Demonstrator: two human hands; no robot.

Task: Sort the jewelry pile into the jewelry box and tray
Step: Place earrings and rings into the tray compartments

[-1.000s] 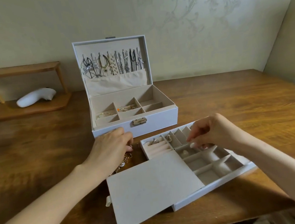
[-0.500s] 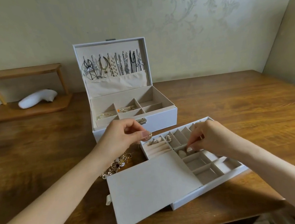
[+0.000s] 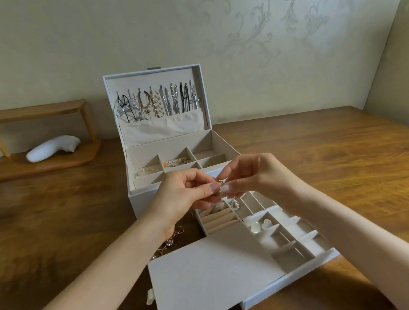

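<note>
The left hand (image 3: 182,196) and right hand (image 3: 257,176) are pinching one gold piece (image 3: 221,186); the tray (image 3: 291,281) is lying at 5 o'clock.

Soft, muted daylight.
Sheen is seen on the worktop (image 3: 341,163) at right; faint shadow is cast beneath the tray (image 3: 291,282); frame edges are bowed.

A wooden table (image 3: 328,165) spreads beneath and around the left hand (image 3: 185,195). Far beyond that hand and off to its left, a two-tier wooden shelf (image 3: 25,113) stands on the table, with a white curved object (image 3: 52,149) lying on its lower board. Behind it all rises pale wallpaper (image 3: 284,16) with a leafy scroll pattern.
</note>
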